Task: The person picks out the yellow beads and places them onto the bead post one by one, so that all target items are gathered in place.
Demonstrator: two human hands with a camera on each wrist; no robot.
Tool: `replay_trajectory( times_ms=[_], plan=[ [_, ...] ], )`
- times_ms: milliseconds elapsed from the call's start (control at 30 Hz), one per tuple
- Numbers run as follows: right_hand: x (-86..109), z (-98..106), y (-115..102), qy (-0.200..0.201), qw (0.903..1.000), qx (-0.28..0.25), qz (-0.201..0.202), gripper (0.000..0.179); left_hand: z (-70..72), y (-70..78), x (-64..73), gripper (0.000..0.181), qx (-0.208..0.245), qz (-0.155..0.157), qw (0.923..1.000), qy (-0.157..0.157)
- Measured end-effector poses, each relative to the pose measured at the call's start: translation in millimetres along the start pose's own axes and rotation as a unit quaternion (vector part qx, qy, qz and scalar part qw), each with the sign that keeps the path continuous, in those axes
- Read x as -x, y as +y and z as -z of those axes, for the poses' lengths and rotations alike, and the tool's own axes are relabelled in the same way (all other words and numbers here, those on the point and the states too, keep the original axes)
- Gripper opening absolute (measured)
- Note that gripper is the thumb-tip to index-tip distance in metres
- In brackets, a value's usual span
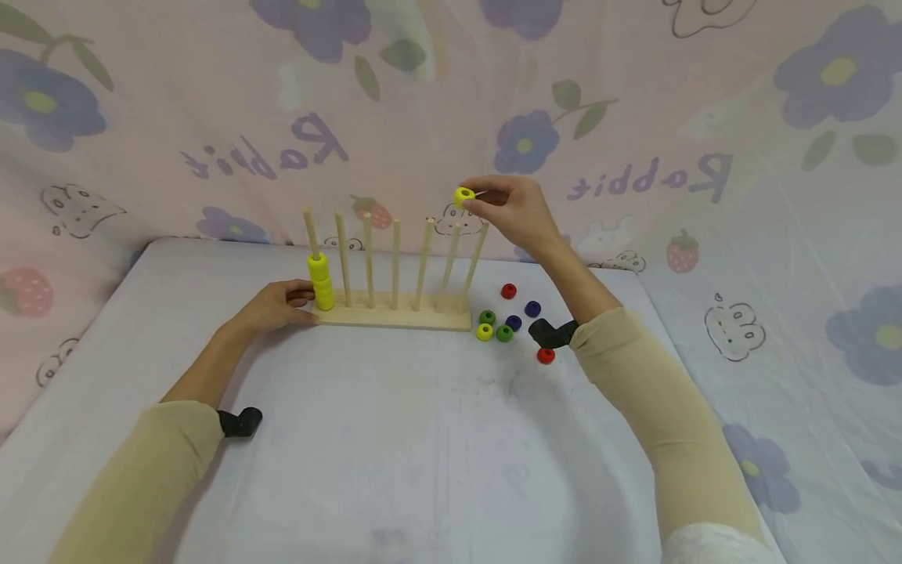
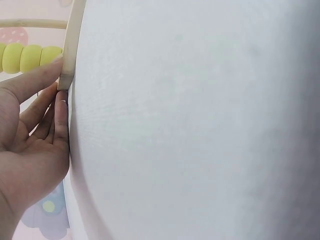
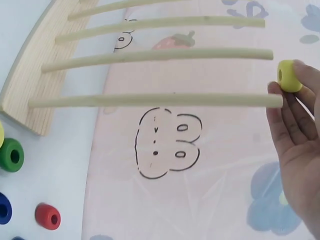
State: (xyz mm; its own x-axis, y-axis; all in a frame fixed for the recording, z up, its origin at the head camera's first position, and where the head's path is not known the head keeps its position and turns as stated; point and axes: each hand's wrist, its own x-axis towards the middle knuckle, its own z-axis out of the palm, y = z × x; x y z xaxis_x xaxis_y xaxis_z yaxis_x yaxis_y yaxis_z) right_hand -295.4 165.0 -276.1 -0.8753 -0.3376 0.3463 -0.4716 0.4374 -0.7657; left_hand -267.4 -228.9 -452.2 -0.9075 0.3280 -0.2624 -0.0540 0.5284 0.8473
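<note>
A wooden peg rack (image 1: 395, 315) with several upright pegs stands toward the back of the table. Several yellow beads (image 1: 320, 282) are stacked on its leftmost peg. My left hand (image 1: 273, 305) holds the rack's left end, thumb on the base (image 2: 71, 45) and fingers against its end. Raised above the rightmost pegs, my right hand (image 1: 517, 211) pinches one yellow bead (image 1: 463, 197) between thumb and fingers. In the right wrist view that bead (image 3: 288, 76) is near the peg tips, apart from them.
Right of the rack lie loose beads: a yellow one (image 1: 485, 332), green ones (image 1: 504, 334), dark blue ones (image 1: 532, 309) and red ones (image 1: 509, 291). Behind the table hangs a patterned cloth (image 1: 423, 117). Black bands (image 1: 241, 423) sit at both wrists.
</note>
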Motion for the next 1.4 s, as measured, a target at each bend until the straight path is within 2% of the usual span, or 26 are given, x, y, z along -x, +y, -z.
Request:
replay_trajectory(
  times_ms=[300, 533, 733, 1067, 1233, 1400],
  plan=[
    [-15.1, -17.9, -16.0, -0.033, 0.9992, 0.002, 0.020, 0.030, -1.1, -0.2, -0.9, 0.080, -0.003, 0.000, 1.0000, 0.006],
    [-28.7, -30.4, -27.0, -0.054, 0.9983, 0.012, 0.016, 0.030, 1.3, -3.7, -1.0, 0.080, 0.004, -0.004, 1.0000, 0.004],
    [-40.1, -45.8, -32.5, -0.073, 0.9967, -0.008, 0.034, 0.028, 4.1, -2.5, 4.3, 0.078, 0.004, -0.002, 1.0000, 0.007],
    [-47.3, -66.2, -38.8, -0.090, 0.9938, -0.015, 0.064, 0.028, 0.8, -2.1, 4.2, 0.077, 0.009, -0.007, 0.9999, 0.005],
    [-53.5, -76.9, -44.8, -0.099, 0.9928, -0.004, 0.068, 0.030, -0.4, -0.4, 1.8, 0.077, 0.009, -0.012, 0.9999, 0.004],
    [-58.7, -89.3, -51.6, -0.114, 0.9910, -0.030, 0.062, 0.029, -1.3, -1.7, 0.8, 0.077, 0.007, -0.014, 0.9999, 0.004]
  ],
)
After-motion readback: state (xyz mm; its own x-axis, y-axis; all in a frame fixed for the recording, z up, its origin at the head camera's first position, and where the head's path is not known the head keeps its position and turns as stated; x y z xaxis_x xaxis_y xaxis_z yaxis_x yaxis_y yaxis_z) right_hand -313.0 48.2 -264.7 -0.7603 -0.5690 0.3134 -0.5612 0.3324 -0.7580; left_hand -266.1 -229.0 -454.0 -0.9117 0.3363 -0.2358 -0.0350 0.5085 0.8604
